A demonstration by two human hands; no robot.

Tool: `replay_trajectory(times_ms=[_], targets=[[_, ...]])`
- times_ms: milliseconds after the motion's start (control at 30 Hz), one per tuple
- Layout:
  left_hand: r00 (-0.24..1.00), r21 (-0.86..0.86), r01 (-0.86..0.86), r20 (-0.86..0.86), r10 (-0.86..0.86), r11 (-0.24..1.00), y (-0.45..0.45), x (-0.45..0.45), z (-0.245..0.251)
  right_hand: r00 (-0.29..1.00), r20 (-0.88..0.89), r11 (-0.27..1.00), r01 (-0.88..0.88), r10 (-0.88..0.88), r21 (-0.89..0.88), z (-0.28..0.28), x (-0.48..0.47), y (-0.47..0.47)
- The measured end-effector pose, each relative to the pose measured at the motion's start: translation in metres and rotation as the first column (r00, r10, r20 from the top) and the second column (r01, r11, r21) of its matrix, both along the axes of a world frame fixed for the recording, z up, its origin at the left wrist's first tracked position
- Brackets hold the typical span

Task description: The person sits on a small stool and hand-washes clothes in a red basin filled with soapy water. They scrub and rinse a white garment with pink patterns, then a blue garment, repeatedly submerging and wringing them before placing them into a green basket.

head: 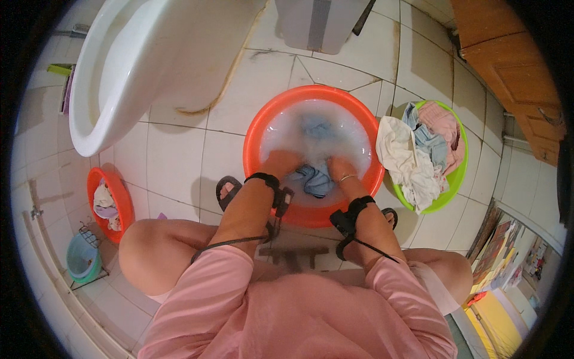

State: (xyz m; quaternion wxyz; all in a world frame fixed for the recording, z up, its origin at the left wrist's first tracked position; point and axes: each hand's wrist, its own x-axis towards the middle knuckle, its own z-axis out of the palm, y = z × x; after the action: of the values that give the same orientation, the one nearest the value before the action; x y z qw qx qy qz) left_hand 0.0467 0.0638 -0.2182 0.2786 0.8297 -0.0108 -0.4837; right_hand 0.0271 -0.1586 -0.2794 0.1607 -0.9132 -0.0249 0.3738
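Note:
Cloudy, sudsy water fills a round orange plastic basin [258,134] on the floor in front of me. My left hand [282,162] and my right hand [339,167] are both dipped into it, and the murky water hides their fingers. Between them a wet blue garment [315,180] lies bunched and folded at the surface, close to both hands. Farther back in the basin, more blue cloth [318,126] shows through the water; whether it is the same piece cannot be told. A bracelet circles my right wrist, and straps with small devices are on both forearms.
A lime-green basin [458,186] on the right holds white, light-blue and pink clothes [412,157], some hanging over its rim. A white ceramic fixture [130,76] stands at left. Another orange basin [126,197] with cloth, a grey bin [293,33] and a wooden cabinet [520,72] surround the tiled floor.

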Motion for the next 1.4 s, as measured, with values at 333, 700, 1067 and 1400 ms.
replay_trajectory(times_ms=[333,700,1067,1400], targets=[[0.601,-0.573,-0.658,-0.007,0.799,0.489,-0.029,0.018,0.018,0.423,-0.38,0.04,0.71,-0.822,0.703,0.043,0.035,0.007],[0.781,0.145,0.221,0.566,-0.264,0.964,-0.011,-0.045,0.044,0.968,0.244,0.998,0.041,-0.053,0.052,0.102,-0.036,0.01],[0.665,0.226,0.301,0.646,-0.374,0.926,-0.008,-0.04,-0.049,0.899,-0.055,0.865,-0.434,0.434,-0.251,0.03,-0.013,0.009],[0.956,0.008,-0.109,0.276,0.102,0.994,-0.027,0.039,-0.003,0.999,0.0,0.994,-0.052,0.052,-0.095,-0.002,0.032,-0.004]])
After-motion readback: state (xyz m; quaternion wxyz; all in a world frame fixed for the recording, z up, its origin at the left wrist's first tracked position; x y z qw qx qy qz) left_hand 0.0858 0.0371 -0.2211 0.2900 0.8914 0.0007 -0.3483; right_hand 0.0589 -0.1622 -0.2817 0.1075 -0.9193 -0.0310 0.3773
